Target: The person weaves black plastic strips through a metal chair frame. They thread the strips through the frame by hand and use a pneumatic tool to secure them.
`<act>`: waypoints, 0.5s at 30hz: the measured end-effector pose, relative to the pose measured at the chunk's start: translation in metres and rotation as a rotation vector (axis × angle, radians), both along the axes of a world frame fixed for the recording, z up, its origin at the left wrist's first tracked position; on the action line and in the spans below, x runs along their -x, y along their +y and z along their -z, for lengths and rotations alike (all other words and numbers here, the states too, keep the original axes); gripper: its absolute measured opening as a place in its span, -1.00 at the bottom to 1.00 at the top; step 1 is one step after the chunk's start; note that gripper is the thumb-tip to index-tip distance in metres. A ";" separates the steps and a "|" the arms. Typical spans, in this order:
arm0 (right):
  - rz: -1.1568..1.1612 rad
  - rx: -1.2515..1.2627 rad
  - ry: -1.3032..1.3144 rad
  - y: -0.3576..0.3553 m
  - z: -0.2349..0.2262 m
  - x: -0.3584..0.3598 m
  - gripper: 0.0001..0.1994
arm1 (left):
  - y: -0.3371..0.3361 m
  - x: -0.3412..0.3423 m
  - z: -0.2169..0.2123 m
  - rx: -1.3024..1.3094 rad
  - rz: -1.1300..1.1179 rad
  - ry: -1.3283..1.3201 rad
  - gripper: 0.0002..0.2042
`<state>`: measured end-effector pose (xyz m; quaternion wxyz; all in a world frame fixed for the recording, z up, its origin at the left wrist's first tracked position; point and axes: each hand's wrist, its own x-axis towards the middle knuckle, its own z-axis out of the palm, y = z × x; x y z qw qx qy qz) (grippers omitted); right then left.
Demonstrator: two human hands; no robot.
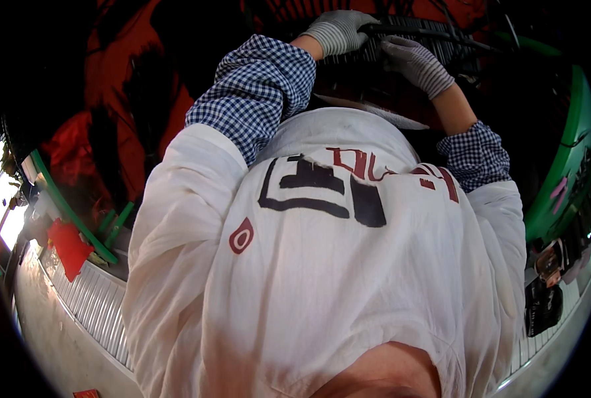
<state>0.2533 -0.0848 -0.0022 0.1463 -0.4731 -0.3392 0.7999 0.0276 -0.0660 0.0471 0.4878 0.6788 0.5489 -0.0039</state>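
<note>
Both gloved hands, left and right, are closed around a thin black stiff cable; it looks light and is best held near its ends.

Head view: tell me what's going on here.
A person in a white shirt with checked sleeves leans forward over dark machinery. Both hands wear grey gloves. The left hand grips a black cable at the top of the picture. The right hand rests just below that cable. Green rails and red fabric lie to the left.
</note>
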 end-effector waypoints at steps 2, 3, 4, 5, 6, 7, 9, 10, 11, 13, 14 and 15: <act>0.000 -0.004 0.063 0.012 -0.008 0.000 -0.63 | -0.009 -0.004 0.015 -0.350 0.056 0.102 -0.64; 0.002 -0.007 0.128 0.019 -0.016 0.002 -0.63 | -0.010 -0.005 0.022 -0.351 0.053 0.102 -0.64; 0.026 -0.074 0.054 0.021 -0.027 0.008 -0.63 | -0.010 -0.008 0.027 -0.379 0.053 0.178 -0.65; 0.027 -0.074 0.053 0.035 -0.024 0.002 -0.63 | -0.009 -0.010 0.032 -0.407 0.053 0.254 -0.65; -0.083 -0.150 0.242 0.054 -0.014 -0.011 -0.69 | -0.004 -0.015 0.022 -0.334 0.102 0.283 -0.61; -0.217 -0.221 0.445 0.068 -0.032 0.002 -0.75 | -0.001 -0.013 0.020 -0.330 0.092 0.291 -0.61; 0.220 -0.122 0.374 0.068 -0.049 0.000 -0.71 | 0.002 -0.013 0.016 -0.121 0.062 0.374 -0.59; -0.003 -0.480 -0.081 0.065 -0.074 0.007 -0.71 | 0.000 -0.018 0.029 -0.123 0.068 0.364 -0.59; -0.239 -0.814 -0.548 0.061 -0.097 0.017 -0.71 | -0.005 -0.024 0.052 -0.238 0.027 0.303 -0.60; -0.452 -0.873 -0.587 0.068 -0.074 0.030 -0.78 | -0.008 -0.021 0.065 -0.347 -0.034 0.271 -0.58; -0.657 -0.917 -0.651 0.070 -0.062 0.033 -0.82 | -0.004 -0.022 0.063 -0.287 -0.006 0.286 -0.56; -0.658 -0.916 -0.651 0.070 -0.056 0.037 -0.82 | 0.000 -0.022 0.057 -0.227 0.019 0.302 -0.54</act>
